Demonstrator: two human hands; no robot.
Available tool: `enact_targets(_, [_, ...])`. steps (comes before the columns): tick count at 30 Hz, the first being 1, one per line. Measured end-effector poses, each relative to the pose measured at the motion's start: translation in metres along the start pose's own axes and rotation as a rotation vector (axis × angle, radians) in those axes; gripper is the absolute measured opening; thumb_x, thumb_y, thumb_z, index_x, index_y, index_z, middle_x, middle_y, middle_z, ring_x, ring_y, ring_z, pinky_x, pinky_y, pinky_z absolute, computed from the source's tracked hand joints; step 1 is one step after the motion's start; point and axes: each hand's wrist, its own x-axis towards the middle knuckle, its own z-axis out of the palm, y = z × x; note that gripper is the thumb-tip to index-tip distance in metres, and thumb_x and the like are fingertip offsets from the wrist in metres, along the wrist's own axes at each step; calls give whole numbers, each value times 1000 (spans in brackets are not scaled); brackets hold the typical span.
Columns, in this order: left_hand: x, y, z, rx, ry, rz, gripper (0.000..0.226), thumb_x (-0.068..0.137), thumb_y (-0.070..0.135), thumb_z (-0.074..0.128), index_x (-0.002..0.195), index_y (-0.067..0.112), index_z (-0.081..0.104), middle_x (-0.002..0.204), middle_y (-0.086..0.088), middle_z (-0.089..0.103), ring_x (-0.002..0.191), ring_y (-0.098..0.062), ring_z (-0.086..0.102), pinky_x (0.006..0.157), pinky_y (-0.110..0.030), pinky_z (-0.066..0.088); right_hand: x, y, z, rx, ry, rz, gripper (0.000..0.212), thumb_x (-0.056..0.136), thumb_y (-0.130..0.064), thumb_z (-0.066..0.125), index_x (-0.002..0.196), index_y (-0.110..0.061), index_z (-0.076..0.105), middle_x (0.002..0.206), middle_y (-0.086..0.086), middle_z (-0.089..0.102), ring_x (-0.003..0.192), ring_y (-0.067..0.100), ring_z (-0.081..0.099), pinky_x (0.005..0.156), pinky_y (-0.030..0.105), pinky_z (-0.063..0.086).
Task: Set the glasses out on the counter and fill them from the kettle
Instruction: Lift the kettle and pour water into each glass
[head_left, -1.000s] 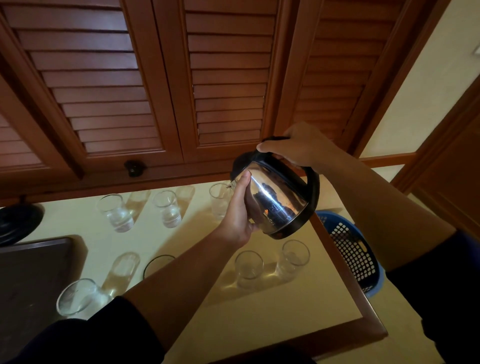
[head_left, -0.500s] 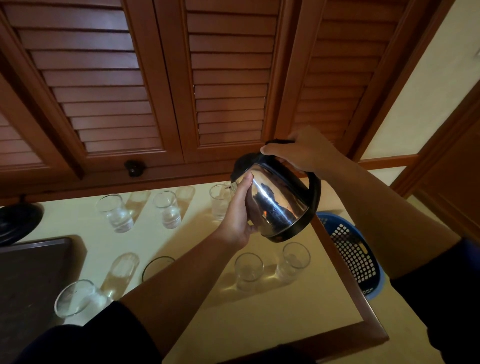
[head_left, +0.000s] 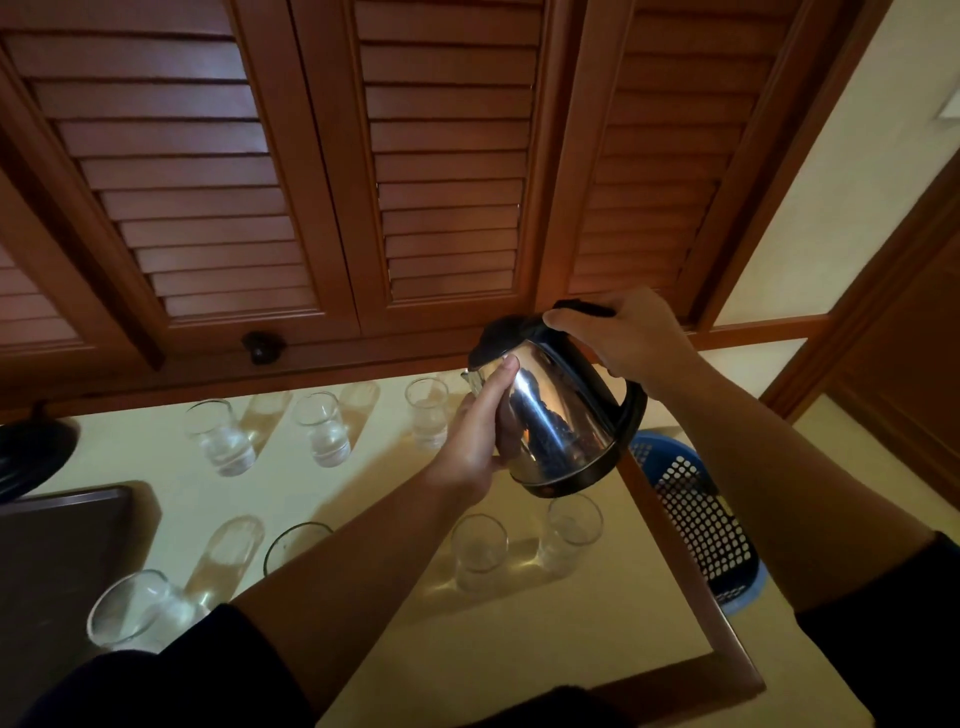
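- Two glasses (head_left: 221, 436) (head_left: 322, 428) holding water stand at the back of the counter (head_left: 363, 483); a third (head_left: 427, 413) stands by the spout
- Left hand (head_left: 480, 436) cups the kettle (head_left: 556, 421) body; the kettle is tilted, held above the counter
- Right hand (head_left: 623, 338) clenches its black handle; two glasses (head_left: 478, 551) (head_left: 571, 527) stand beneath

Before me, the far wall is filled by louvred wooden shutters (head_left: 447, 171) in a reddish-brown frame, with a small dark knob (head_left: 262, 347) on the rail below. A pale cream counter (head_left: 519, 634) with a wooden edge (head_left: 670, 540) runs beneath them. At my right, a cream wall (head_left: 831, 171) meets a wooden door frame (head_left: 893, 291); a blue perforated basket (head_left: 701, 514) sits on the pale floor. Light is dim and warm, casting long shadows leftward.
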Motion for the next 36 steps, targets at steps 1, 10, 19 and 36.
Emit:
enact_targets(1, [0,0,4,-7,4,2,65,55,90,77,89,35,70,120,-5,57,101,-23,52,92,-42,51,0,1,-3,2,-1,1,27,91,-45,77,77,-22,72,62,-8,70,49,-5,63,63,22,48])
enact_targets(10, [8,3,39,-16,4,-103,46,91,73,65,80,32,80,91,-13,56,111,-31,57,89,-44,52,5,11,-37,-37,8,23,38,84,-55,76,76,-18,76,60,-5,70,49,1,63,60,25,51])
enact_targets(19, [26,2,52,-39,-4,-128,34,103,63,53,102,34,71,80,11,84,113,-22,67,110,-59,45,21,11,-53,-174,-9,56,46,88,-56,76,83,-10,79,66,3,70,59,14,65,65,31,54])
enact_targets(36, [39,-1,56,-154,15,-171,64,95,69,61,143,28,63,136,-15,73,130,-35,65,106,-63,54,49,3,-48,-302,-96,43,50,87,-55,72,74,-7,70,60,5,57,50,14,50,63,32,44])
